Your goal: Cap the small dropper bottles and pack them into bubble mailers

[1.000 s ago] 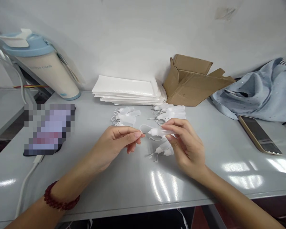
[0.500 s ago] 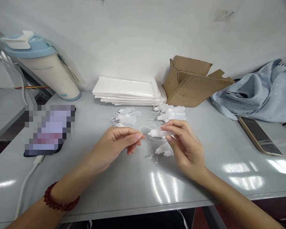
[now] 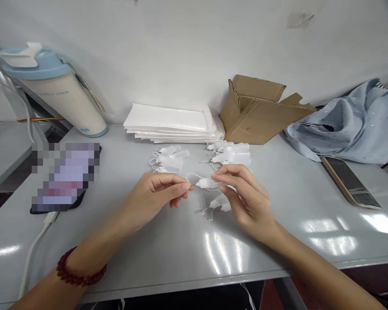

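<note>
A translucent white needle-tip squeeze bottle [image 3: 205,183] lies level between my hands, above the table, its thin metal needle pointing left. My right hand [image 3: 250,200] is closed round the bottle's body with thumb and fingers. At the needle's end, my left hand [image 3: 163,189] pinches the tip of the white cap strap [image 3: 194,175], which loops back to the bottle's neck. The small cap itself is hidden by the fingertips. Similar bottles lie in a left pile [image 3: 170,160], in a back right pile [image 3: 234,153], and in a few [image 3: 218,201] partly under my right hand.
A stack of white padded envelopes [image 3: 171,118] and an open cardboard box [image 3: 261,114] stand by the wall. On the left are a tumbler [image 3: 66,97] and a phone [image 3: 67,176] with a cable. Another phone [image 3: 351,183] and blue cloth [image 3: 345,125] lie on the right.
My right hand and the bottle have shifted slightly left, closer to my left fingertips, so less of the needle shows. The whole view has moved a little too.
</note>
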Available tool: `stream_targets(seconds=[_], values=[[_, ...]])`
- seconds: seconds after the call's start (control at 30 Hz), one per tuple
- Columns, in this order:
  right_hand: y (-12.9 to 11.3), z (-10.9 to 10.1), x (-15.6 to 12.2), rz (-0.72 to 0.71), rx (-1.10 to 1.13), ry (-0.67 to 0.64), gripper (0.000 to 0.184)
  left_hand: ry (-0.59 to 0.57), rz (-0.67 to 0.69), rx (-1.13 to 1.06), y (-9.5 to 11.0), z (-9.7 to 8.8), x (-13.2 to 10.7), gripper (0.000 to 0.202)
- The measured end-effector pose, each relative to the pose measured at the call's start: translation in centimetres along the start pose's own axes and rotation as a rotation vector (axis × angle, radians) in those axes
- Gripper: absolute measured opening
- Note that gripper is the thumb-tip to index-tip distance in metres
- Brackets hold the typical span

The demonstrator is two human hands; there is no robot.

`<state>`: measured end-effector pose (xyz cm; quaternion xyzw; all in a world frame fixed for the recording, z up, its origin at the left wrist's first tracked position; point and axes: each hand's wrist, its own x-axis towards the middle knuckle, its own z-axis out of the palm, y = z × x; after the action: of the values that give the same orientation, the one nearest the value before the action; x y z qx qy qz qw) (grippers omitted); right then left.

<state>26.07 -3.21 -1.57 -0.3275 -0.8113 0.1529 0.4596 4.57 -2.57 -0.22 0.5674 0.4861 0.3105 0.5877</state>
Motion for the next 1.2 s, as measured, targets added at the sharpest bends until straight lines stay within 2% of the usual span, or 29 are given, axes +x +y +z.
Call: stream_targets(seconds=[0.2, 0.63, 1.2], values=[[0.3, 0.0, -0.2, -0.011, 0.003, -0.037, 0.039, -0.022, -0.001, 0.012, -0.3, 0.1, 0.1, 0.018], [0.3, 0.7, -0.7, -0.038, -0.005, -0.012, 0.042, -0.011, -0.013, 0.065, -0.4, 0.5, 0.3, 0.022], [0.0, 1.1, -1.2, -0.036, -0.024, 0.011, 0.045, -0.057, -0.021, 0.069, -0.1, 0.6, 0.2, 0.024]])
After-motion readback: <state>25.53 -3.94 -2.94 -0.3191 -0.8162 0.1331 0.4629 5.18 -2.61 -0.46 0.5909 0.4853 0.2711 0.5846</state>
